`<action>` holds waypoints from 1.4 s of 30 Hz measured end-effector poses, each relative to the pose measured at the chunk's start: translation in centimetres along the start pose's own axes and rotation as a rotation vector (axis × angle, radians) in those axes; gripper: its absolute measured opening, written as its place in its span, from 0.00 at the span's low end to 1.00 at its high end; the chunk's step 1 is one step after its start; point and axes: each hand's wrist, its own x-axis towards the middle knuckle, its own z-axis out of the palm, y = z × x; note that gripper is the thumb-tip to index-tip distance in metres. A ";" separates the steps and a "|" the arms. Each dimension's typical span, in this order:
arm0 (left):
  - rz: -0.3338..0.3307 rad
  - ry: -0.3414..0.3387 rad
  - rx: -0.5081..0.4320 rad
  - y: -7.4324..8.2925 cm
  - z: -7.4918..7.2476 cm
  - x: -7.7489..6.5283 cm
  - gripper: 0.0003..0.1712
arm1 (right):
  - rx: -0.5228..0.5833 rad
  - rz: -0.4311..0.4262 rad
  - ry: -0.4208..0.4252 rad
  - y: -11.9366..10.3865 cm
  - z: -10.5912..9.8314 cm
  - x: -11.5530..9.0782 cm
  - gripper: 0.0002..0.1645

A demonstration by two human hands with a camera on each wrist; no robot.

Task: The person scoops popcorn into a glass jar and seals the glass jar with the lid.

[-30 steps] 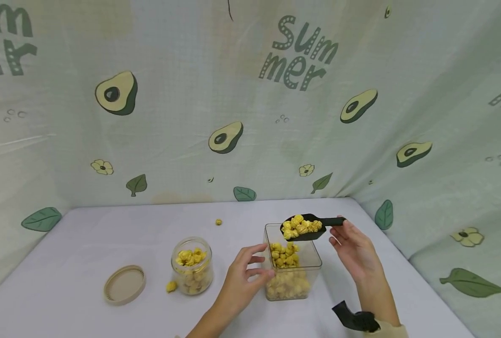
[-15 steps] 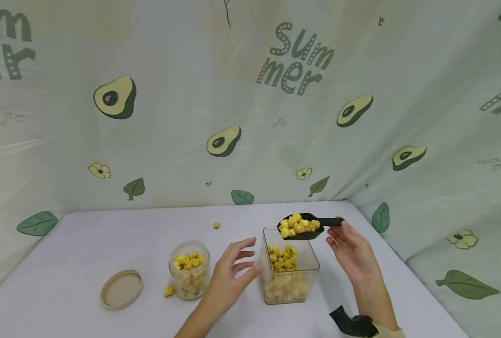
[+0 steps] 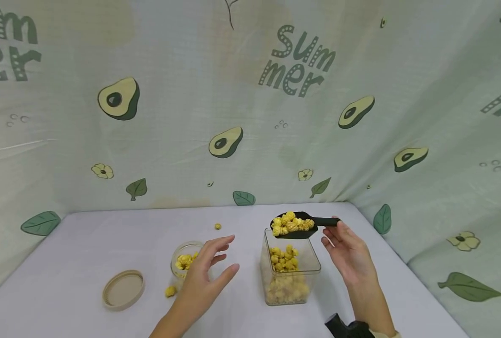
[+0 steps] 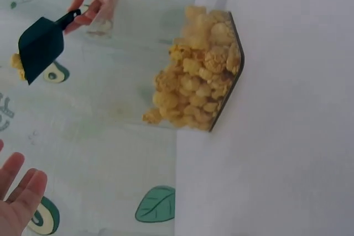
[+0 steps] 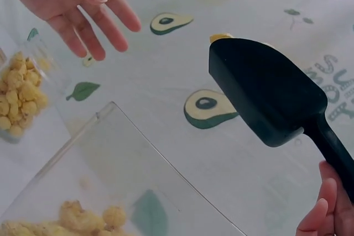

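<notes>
My right hand (image 3: pixel 351 256) pinches the handle of a black scoop (image 5: pixel 265 89) heaped with yellow popcorn (image 3: pixel 291 224). The scoop is level above the back rim of a clear square container (image 3: pixel 315 271), which is partly filled with popcorn (image 4: pixel 193 75). Left of the container, my left hand (image 3: pixel 199 277) hangs with spread, relaxed fingers and holds nothing. It overlaps a round glass jar (image 3: pixel 185 246) in the head view, hiding much of it. More popcorn (image 5: pixel 21 95) shows inside that jar in the right wrist view.
A beige round lid (image 3: pixel 123 290) lies on the white table at the left. One loose popcorn piece (image 3: pixel 170 291) sits beside the jar, another piece (image 3: pixel 218 226) farther back. A cloth backdrop (image 3: pixel 170 94) with avocado prints rises behind the table.
My left hand has drawn away from the square container to the left, now in front of the jar. My right hand and the loaded scoop have shifted slightly left.
</notes>
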 end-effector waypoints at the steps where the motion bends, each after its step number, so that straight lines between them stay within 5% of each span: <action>1: 0.026 0.012 0.030 -0.1 -0.5 -0.1 0.29 | 0.000 -0.004 0.006 0.0 0.2 -0.1 0.18; 8: 0.127 0.113 0.209 -0.9 -3.8 -0.8 0.32 | -0.003 -0.037 0.034 0.4 1.6 -0.4 0.16; 13: 0.127 0.159 0.248 -1.9 -5.9 -1.5 0.33 | -0.035 -0.032 0.080 1.0 2.7 -0.6 0.14; 25: -0.064 0.150 0.331 -4.3 -8.4 -3.0 0.34 | -0.121 0.009 0.166 2.9 4.7 0.1 0.10; 31: -0.233 0.082 0.239 -5.2 -8.6 -3.2 0.36 | -0.153 0.032 0.185 3.7 5.9 0.6 0.08; 42: -0.309 0.049 0.085 -7.0 -8.1 -3.4 0.36 | -0.188 0.060 0.201 5.9 7.9 1.7 0.08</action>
